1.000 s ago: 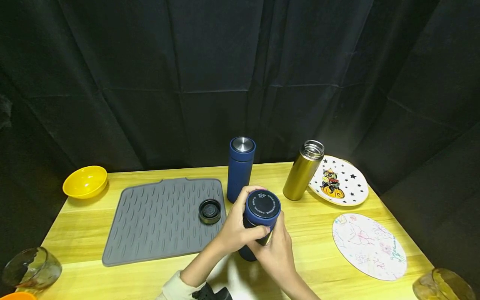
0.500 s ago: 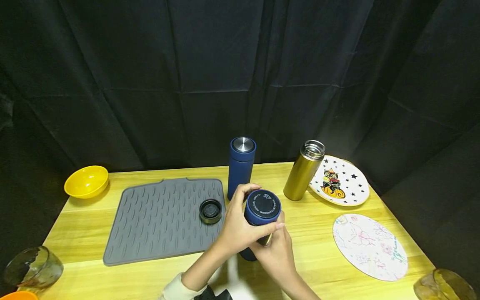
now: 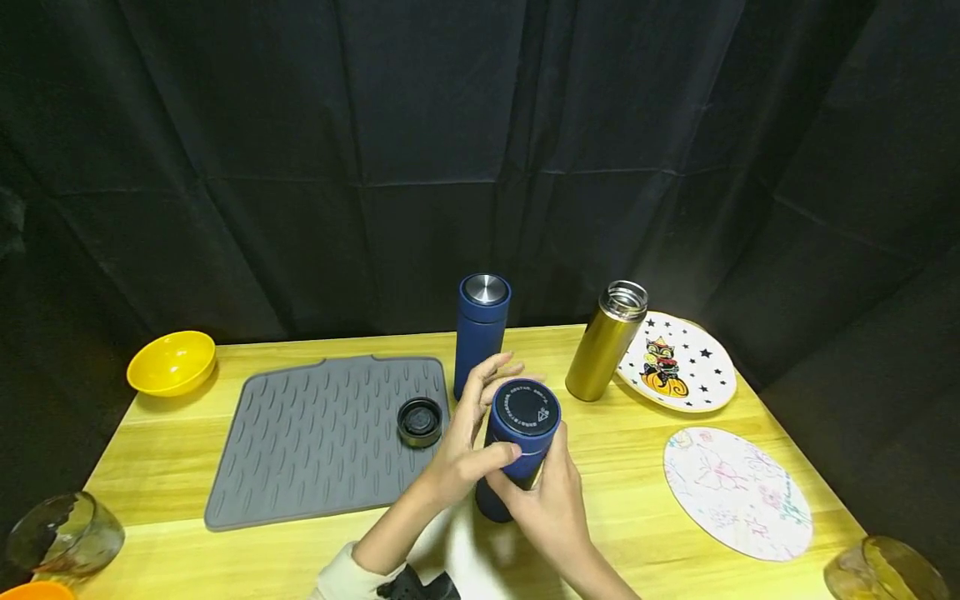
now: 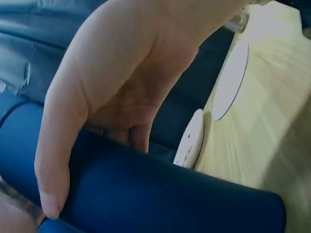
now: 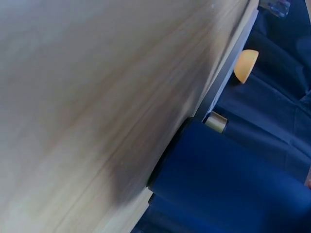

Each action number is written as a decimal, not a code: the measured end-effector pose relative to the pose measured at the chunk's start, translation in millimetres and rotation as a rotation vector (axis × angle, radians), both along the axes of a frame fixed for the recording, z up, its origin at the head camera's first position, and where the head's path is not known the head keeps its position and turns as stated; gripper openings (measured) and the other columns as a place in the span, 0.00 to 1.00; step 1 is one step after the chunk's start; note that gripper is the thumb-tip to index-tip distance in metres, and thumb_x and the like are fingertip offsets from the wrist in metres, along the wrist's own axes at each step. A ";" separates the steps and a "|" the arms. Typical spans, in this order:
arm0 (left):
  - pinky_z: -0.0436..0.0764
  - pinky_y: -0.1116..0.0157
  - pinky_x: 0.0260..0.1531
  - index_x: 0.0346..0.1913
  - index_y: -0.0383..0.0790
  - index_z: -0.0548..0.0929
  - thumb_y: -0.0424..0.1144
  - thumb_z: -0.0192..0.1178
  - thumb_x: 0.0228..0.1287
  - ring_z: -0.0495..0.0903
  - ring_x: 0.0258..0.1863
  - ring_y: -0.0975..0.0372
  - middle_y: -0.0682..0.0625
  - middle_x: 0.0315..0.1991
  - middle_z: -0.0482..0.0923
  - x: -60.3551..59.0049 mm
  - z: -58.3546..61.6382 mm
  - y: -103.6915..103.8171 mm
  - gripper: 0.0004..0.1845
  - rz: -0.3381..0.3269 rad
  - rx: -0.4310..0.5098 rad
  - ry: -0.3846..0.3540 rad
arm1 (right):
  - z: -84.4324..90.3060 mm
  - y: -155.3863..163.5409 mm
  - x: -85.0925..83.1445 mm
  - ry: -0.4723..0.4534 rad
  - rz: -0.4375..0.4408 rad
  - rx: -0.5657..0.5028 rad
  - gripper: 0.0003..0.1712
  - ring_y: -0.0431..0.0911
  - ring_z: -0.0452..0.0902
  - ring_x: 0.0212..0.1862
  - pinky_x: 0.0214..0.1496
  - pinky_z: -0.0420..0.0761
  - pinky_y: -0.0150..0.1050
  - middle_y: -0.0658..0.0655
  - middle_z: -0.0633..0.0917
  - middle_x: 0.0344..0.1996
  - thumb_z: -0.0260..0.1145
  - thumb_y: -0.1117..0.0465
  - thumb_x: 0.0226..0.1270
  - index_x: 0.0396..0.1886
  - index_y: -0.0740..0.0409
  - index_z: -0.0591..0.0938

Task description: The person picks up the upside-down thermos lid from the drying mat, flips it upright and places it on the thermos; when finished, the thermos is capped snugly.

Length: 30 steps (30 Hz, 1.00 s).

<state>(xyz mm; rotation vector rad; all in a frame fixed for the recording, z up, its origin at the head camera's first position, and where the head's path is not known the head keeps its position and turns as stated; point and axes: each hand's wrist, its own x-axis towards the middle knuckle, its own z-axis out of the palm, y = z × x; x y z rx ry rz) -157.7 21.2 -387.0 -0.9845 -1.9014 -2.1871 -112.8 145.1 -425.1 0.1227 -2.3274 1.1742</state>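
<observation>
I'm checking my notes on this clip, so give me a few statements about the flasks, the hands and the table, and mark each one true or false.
1. Both hands hold the near blue flask. True: the left hand has its thumb on the side, and the right hand grips lower down.
2. The gold flask has its lid on. False: its steel mouth is open.
3. A black lid lies on the grey mat. True.
4. The yellow bowl sits on the mat. False: it stands on the table, off the mat's far left corner.
5. The far blue flask lies on its side. False: it stands upright.
</observation>
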 end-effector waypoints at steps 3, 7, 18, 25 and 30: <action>0.60 0.51 0.69 0.69 0.43 0.63 0.40 0.70 0.50 0.66 0.67 0.56 0.45 0.65 0.72 1.0 -0.9 1.8 0.42 0.102 -0.084 0.050 | -1.0 0.1 -0.3 0.015 0.000 0.018 0.44 0.55 0.83 0.47 0.47 0.80 0.55 0.62 0.84 0.46 0.80 0.64 0.42 0.60 0.62 0.68; 0.70 0.57 0.61 0.62 0.41 0.72 0.38 0.73 0.47 0.75 0.57 0.60 0.46 0.58 0.77 0.1 -1.0 0.9 0.36 0.098 -0.092 0.025 | -2.1 -0.4 0.1 0.045 -0.002 0.036 0.44 0.55 0.83 0.46 0.46 0.80 0.54 0.61 0.84 0.45 0.81 0.65 0.40 0.59 0.63 0.69; 0.67 0.55 0.64 0.65 0.43 0.67 0.39 0.73 0.46 0.74 0.59 0.58 0.48 0.57 0.77 4.3 1.1 3.4 0.40 0.167 -0.115 0.031 | 0.7 0.9 0.9 0.006 0.010 0.016 0.44 0.54 0.82 0.48 0.48 0.80 0.54 0.60 0.84 0.45 0.80 0.66 0.41 0.60 0.62 0.68; 0.67 0.57 0.64 0.65 0.44 0.70 0.43 0.73 0.50 0.71 0.61 0.60 0.48 0.62 0.73 4.6 2.8 3.4 0.38 0.136 -0.130 0.059 | 0.9 1.1 0.8 -0.004 0.009 0.019 0.43 0.55 0.82 0.47 0.47 0.80 0.54 0.61 0.84 0.45 0.78 0.67 0.41 0.59 0.62 0.68; 0.67 0.59 0.66 0.70 0.44 0.69 0.35 0.71 0.49 0.72 0.62 0.59 0.42 0.64 0.74 0.0 1.2 1.0 0.41 -0.050 0.009 -0.066 | -0.4 0.0 0.9 0.005 0.018 0.010 0.46 0.53 0.82 0.50 0.49 0.80 0.53 0.60 0.83 0.48 0.81 0.66 0.41 0.61 0.62 0.68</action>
